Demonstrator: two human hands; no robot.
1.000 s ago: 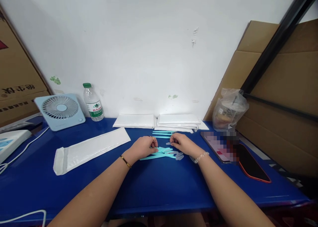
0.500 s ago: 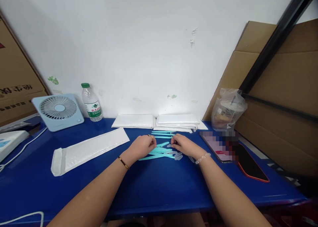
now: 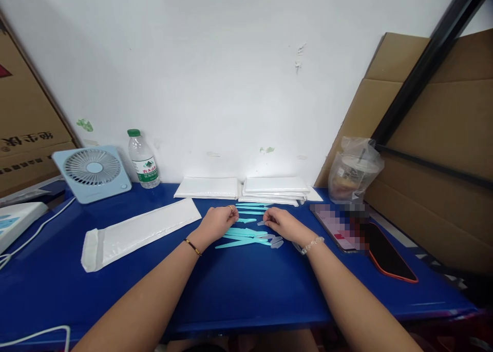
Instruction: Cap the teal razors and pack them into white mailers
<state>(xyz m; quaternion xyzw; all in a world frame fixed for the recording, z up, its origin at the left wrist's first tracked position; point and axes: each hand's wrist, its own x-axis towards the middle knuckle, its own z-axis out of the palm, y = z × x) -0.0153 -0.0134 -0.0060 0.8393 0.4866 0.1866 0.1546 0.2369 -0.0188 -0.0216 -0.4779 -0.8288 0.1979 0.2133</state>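
My left hand pinches one end of a short turquoise stick above the blue table. Facing it, my right hand has its fingers closed on a small clear cap, just off the stick's right tip. Behind my hands, several turquoise sticks lie side by side. A loose pile of turquoise sticks lies nearer to me, with clear caps at its right end.
White packets and a stack of them lie along the wall. A long white pouch, a fan and a bottle are left; two phones and a bagged drink are right.
My left hand has moved slightly back and left with the turquoise stick, which has turned from slanting to nearly level. My right hand has shifted slightly left.
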